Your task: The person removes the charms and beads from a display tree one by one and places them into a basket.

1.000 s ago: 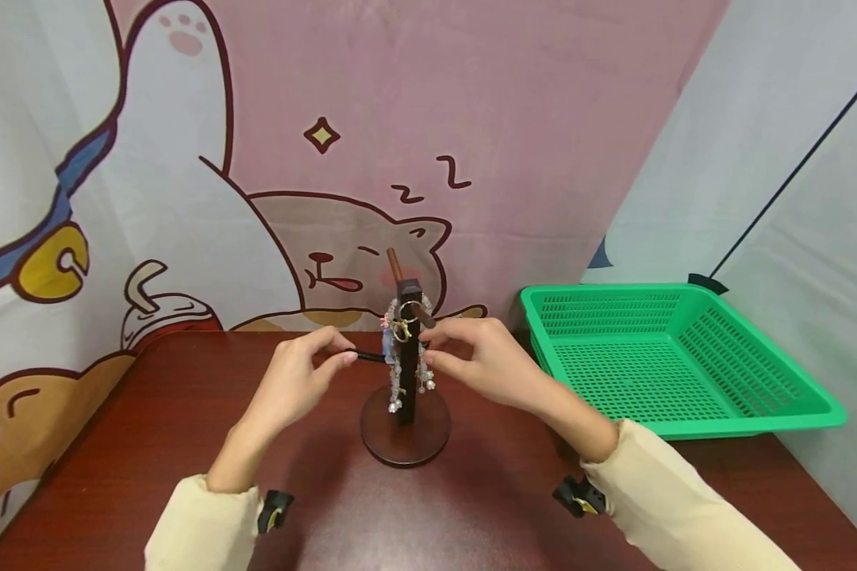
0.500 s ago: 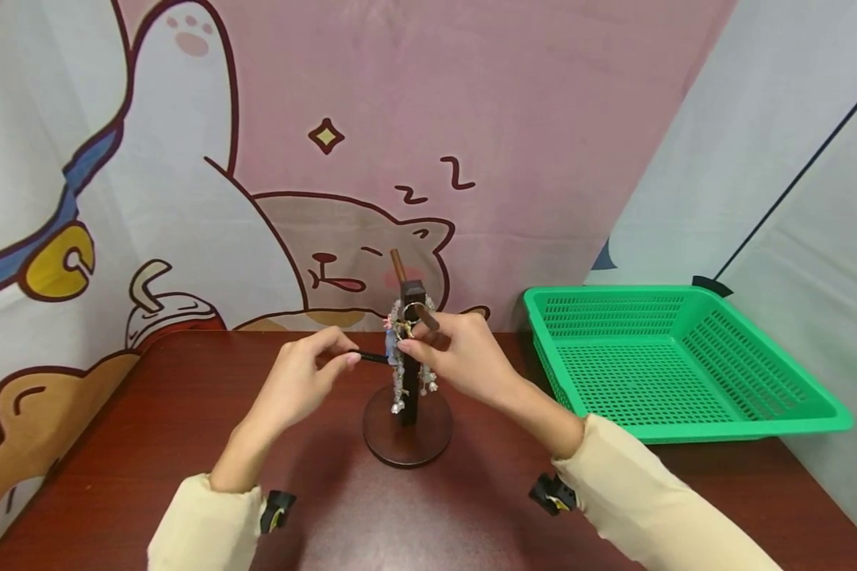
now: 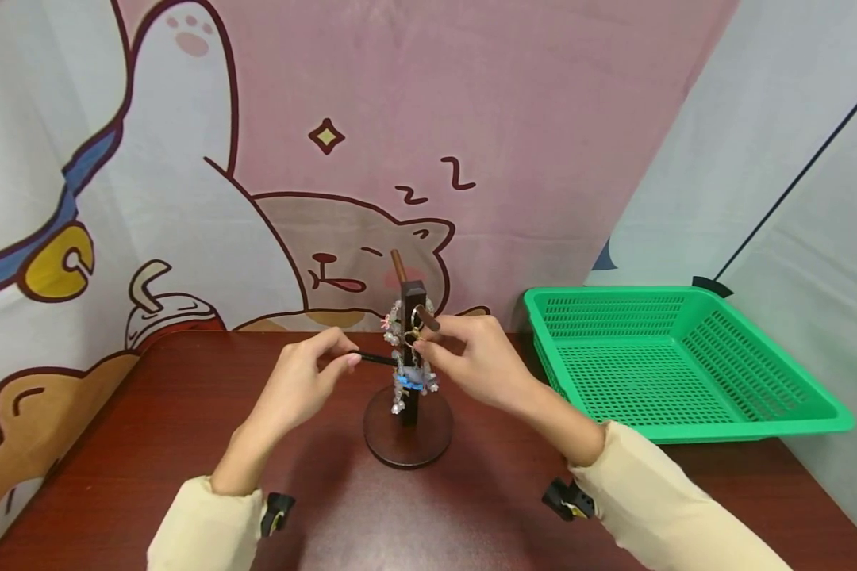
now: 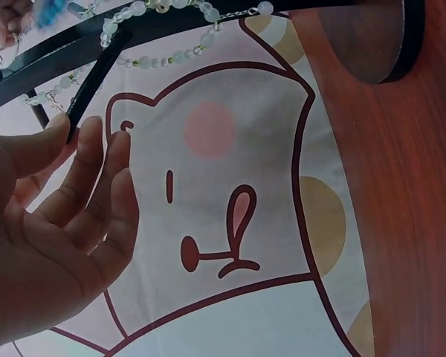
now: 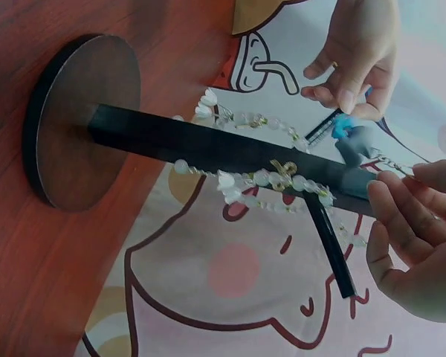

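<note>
A dark wooden jewellery stand (image 3: pixel 410 408) rises from a round base (image 3: pixel 409 446) on the table. My left hand (image 3: pixel 298 388) pinches the tip of a thin black peg (image 4: pixel 97 83) that sticks out from the post's left side. With thumb and fingers, my right hand (image 3: pixel 482 357) pinches the ring-and-chain end of a keychain, in front of the post's upper part. Its blue and grey charm (image 3: pixel 412 379) dangles across the post and looks blurred in the right wrist view. Strings of pale beads (image 5: pixel 262 178) with white flower-shaped ends hang from the stand's pegs.
A green plastic basket (image 3: pixel 685 434) stands at the table's right. Another brown peg (image 3: pixel 398 266) points away from the post's top, and one (image 3: pixel 427 319) juts toward me. Behind the table (image 3: pixel 207 396) hangs a cartoon-printed cloth (image 3: pixel 543 159).
My right hand reached left to the post, then drew back slightly right. The blue charm swung from the post's left side to hang in front of it. My left hand stays on the peg.
</note>
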Motion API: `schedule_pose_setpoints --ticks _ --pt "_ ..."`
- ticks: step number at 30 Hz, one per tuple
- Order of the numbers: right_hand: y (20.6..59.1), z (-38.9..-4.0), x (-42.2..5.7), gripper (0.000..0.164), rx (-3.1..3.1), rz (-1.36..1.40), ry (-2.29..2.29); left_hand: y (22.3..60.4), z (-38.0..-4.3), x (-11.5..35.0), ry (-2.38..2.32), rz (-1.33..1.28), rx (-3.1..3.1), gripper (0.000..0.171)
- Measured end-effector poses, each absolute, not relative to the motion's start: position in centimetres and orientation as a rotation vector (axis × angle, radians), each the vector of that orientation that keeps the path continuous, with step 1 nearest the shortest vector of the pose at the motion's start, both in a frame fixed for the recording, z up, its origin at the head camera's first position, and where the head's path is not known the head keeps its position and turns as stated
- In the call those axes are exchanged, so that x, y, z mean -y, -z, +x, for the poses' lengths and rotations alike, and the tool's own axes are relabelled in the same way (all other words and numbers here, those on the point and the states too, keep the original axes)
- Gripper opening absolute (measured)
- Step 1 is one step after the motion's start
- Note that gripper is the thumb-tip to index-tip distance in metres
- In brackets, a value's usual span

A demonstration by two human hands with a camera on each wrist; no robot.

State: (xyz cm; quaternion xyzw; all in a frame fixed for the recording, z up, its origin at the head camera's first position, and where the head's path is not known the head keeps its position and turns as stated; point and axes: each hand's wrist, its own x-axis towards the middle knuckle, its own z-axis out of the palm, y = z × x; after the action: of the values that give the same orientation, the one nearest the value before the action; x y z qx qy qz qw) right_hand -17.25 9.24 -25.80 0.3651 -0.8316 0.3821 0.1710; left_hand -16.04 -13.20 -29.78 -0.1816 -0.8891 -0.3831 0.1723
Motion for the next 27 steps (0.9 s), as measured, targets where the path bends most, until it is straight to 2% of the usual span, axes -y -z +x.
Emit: schedule_pose_setpoints --ticks 27 --pt "23.7 -15.1 -12.9 0.004 2.3 1.178 -0.981 29.9 -16.0 13.2 1.1 -0.533 2.515 0.005"
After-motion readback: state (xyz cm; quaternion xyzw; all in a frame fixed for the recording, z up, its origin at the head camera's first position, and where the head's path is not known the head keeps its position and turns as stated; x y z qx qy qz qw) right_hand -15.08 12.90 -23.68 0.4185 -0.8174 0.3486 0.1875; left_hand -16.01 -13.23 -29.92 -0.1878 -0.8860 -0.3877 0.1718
